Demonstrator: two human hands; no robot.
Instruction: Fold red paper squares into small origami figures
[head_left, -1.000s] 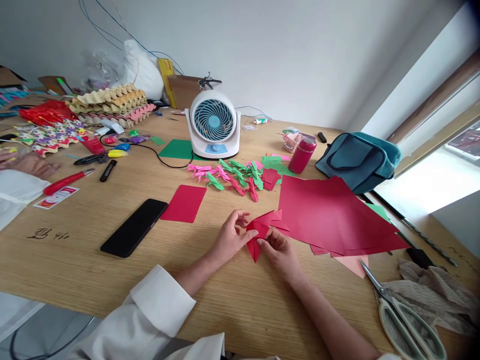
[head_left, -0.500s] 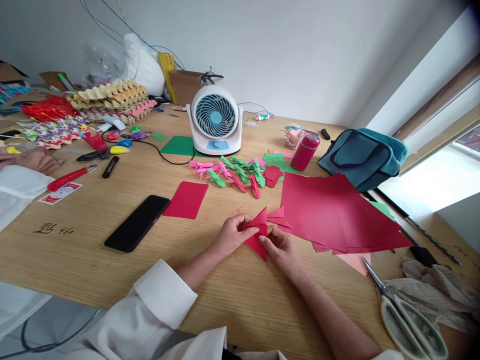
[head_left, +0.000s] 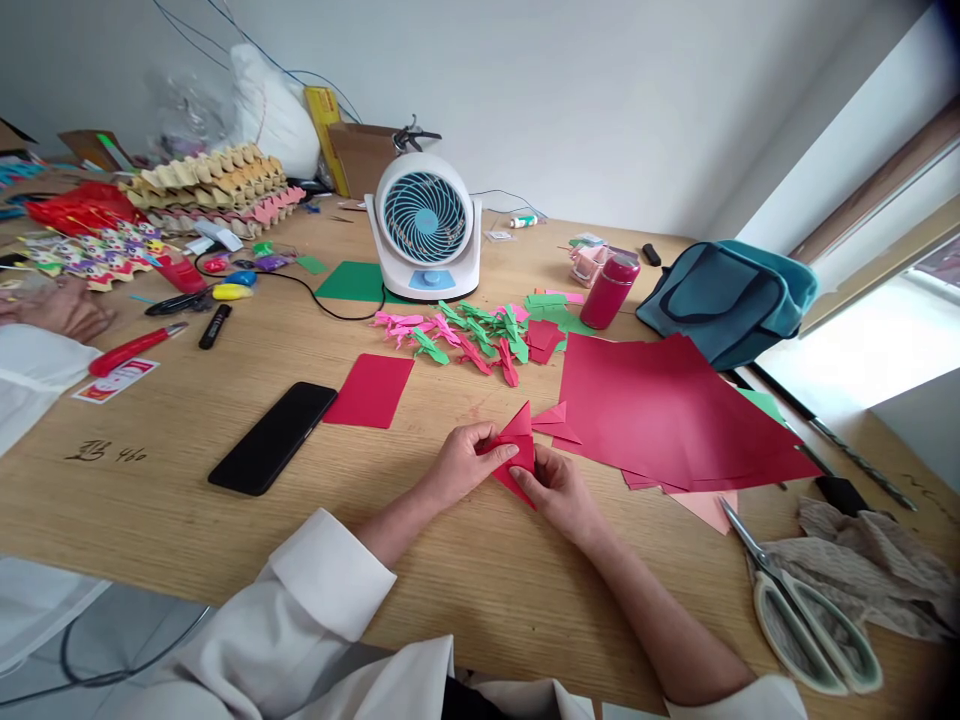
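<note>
A small folded red paper [head_left: 517, 430] is held just above the table, its pointed tip upward and another point downward. My left hand [head_left: 469, 462] pinches its left side, thumb on the front. On the right edge, my right hand [head_left: 556, 492] grips it between thumb and fingers. Just behind my right hand lies another folded red piece [head_left: 559, 422]. Large red sheets [head_left: 667, 415] spread to the right. Beyond my hands are several folded pink, green and red paper figures [head_left: 472, 335]. A red card [head_left: 370, 390] lies to the left.
A black phone [head_left: 274, 438] lies left, and scissors [head_left: 806, 610] sit at the right front. Behind stand a fan [head_left: 427, 225], a red bottle [head_left: 611, 290] and a blue bag [head_left: 724, 300]. Another person's hand [head_left: 71, 310] is at the far left, near a red-handled tool [head_left: 131, 352].
My right thumb has moved a little up and left on the folded paper, and its lower point is now more covered. The camera view has shifted slightly.
</note>
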